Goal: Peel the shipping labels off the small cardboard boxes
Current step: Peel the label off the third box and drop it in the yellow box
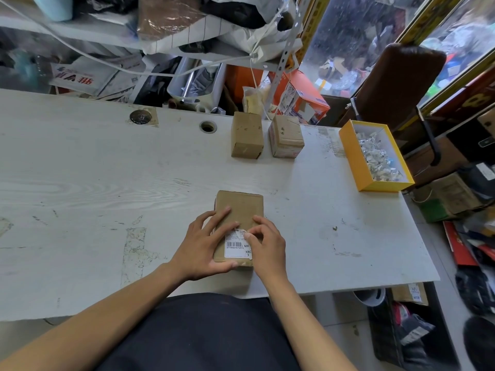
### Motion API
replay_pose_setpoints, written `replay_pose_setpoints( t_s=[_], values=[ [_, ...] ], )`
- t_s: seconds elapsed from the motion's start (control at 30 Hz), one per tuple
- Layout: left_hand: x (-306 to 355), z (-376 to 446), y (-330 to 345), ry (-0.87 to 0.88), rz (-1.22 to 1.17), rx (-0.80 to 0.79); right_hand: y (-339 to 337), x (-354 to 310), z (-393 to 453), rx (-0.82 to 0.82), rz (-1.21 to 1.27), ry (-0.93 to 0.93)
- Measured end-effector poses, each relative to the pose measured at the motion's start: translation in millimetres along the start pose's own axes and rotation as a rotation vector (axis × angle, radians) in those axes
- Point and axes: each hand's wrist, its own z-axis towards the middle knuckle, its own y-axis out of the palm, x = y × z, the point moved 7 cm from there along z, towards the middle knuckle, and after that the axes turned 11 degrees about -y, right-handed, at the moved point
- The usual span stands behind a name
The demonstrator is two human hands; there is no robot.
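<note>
A small brown cardboard box (239, 207) lies flat on the pale table (107, 183) in front of me. A white shipping label (235, 246) with a barcode is stuck on the box's near end. My left hand (205, 245) holds the box by its left side, thumb under the near edge and fingers spread on top. My right hand (266, 246) rests on the box's right side, thumb and fingertips pinched at the label's upper right corner. Two more small cardboard boxes (247, 135) (286, 137) stand farther back on the table.
A yellow open box (348, 153) holding several crumpled white paper scraps sits at the table's right edge. A cable hole (207, 126) and a round metal cap (140, 116) lie at the back. Cluttered shelves, bags and a brown chair (396, 84) surround the table.
</note>
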Motion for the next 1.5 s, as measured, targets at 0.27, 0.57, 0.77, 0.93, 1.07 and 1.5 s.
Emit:
replay_pose_setpoints(
  t_s=[0.27, 0.57, 0.77, 0.93, 1.07, 1.5],
  values=[
    [-1.1, -0.4, 1.0, -0.003, -0.005, -0.008, -0.2, 1.9, -1.3, 0.009, 0.023, -0.005],
    [-2.2, -0.2, 1.9, -0.008, -0.004, -0.024, 1.2, 3.6, -0.8, 0.004, 0.02, -0.016],
    [-2.2, 0.0, 1.4, 0.003, -0.009, -0.022, 3.9, 4.2, -1.2, -0.012, -0.015, -0.027],
    [-1.9, 0.3, 0.3, 0.004, -0.013, -0.021, 3.3, 2.9, -0.6, -0.01, 0.004, -0.027],
    [-1.6, 0.7, 0.2, -0.002, -0.007, -0.026, 2.5, 3.2, -1.5, -0.005, 0.024, -0.017],
    [-1.7, 0.5, -0.2, 0.001, 0.004, -0.019, 0.6, 0.9, -2.4, -0.016, 0.011, -0.037]
  ],
)
